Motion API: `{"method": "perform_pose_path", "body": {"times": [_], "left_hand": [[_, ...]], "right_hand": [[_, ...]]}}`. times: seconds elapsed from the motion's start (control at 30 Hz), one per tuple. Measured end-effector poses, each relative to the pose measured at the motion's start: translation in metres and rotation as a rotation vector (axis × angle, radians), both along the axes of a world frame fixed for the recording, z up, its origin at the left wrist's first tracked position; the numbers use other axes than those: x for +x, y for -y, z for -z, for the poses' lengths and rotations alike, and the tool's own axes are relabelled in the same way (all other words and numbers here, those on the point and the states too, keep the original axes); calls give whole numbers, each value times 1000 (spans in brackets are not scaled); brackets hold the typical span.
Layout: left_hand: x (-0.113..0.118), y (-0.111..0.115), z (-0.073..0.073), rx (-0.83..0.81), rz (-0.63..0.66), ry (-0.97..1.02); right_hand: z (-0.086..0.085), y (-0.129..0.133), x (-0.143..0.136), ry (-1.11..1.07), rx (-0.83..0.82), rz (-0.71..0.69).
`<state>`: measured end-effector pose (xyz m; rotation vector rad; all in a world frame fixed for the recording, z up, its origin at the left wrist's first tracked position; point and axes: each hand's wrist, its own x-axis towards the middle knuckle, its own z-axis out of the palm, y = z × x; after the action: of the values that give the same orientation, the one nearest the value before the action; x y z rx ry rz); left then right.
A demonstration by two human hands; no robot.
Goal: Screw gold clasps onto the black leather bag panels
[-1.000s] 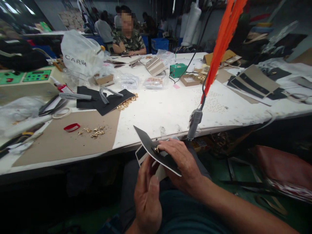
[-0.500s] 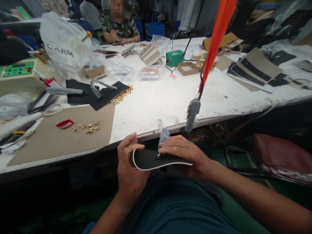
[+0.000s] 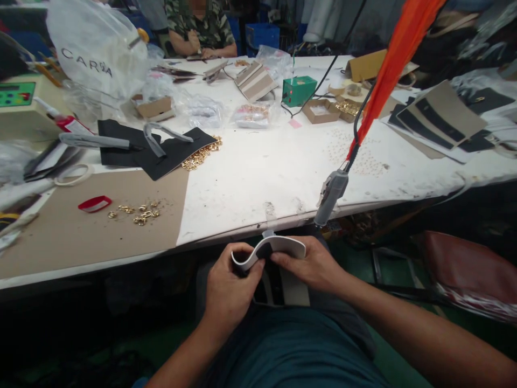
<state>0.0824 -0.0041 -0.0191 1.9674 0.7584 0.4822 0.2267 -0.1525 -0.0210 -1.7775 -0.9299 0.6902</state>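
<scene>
The panel (image 3: 285,246) is held above the lap, just in front of the table (image 3: 242,188), bent into a wave, with a dark patch on its pale side. Its left end is pinched between thumb and curled fingers by the left hand (image 3: 232,280); its other end is gripped likewise by the right hand (image 3: 315,264). Beyond the table edge, a screwdriver (image 3: 332,196) is hung on an orange band (image 3: 396,70). Gold clasps (image 3: 141,213) are scattered on a board (image 3: 100,231) at the left.

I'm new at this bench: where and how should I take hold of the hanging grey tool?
Probably mid-body on the grey tool, from the near side: it hangs slanted, long and slim, the black cord rising from its upper end.
</scene>
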Motion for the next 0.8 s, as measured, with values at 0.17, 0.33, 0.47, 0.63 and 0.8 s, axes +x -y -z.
{"method": "perform_pose_path", "body": {"times": [0.17,0.33,0.47,0.63,0.8], "left_hand": [[54,-50,14,-126,28,-65],[93,-81,32,-259,89,-116],[104,-87,31,-255,150,-180],[96,-92,21,178,136,-205],[81,-89,32,663,342,0]], "right_hand": [[8,-46,40,-78,-247,131],[11,-84,67,44,-446,150],[14,-94,72,108,-521,147],[15,-94,75,108,-511,157],[17,-94,78,103,-477,140]]}}
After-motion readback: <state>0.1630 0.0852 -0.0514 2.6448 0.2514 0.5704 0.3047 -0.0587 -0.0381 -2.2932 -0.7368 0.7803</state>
